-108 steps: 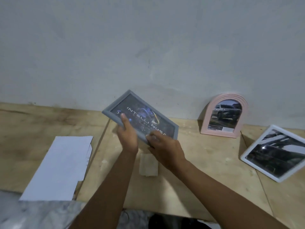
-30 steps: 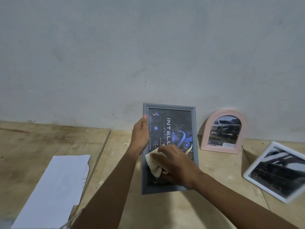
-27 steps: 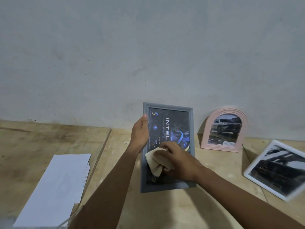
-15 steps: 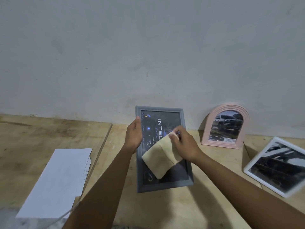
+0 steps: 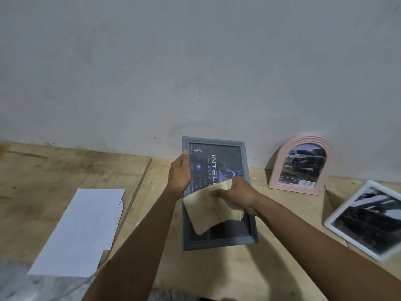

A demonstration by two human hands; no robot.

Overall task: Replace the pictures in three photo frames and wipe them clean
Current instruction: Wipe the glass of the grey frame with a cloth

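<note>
Head view, frame centre: wiping under way. Fingers of left hand (image 5: 179,174) curled round left edge of grey frame (image 5: 219,243), stood on desk (image 5: 282,246). Fingers of right hand (image 5: 236,196) pinching cloth (image 5: 206,213) against glass. Right of centre, pink arched frame (image 5: 303,140); far right, white frame (image 5: 366,220). Pictures in all three, so swaps likely done; whether those two are wiped, cannot tell.

left hand (image 5: 179,177) bare | right hand (image 5: 235,196) bare | forearms bare to the frame edge
</note>
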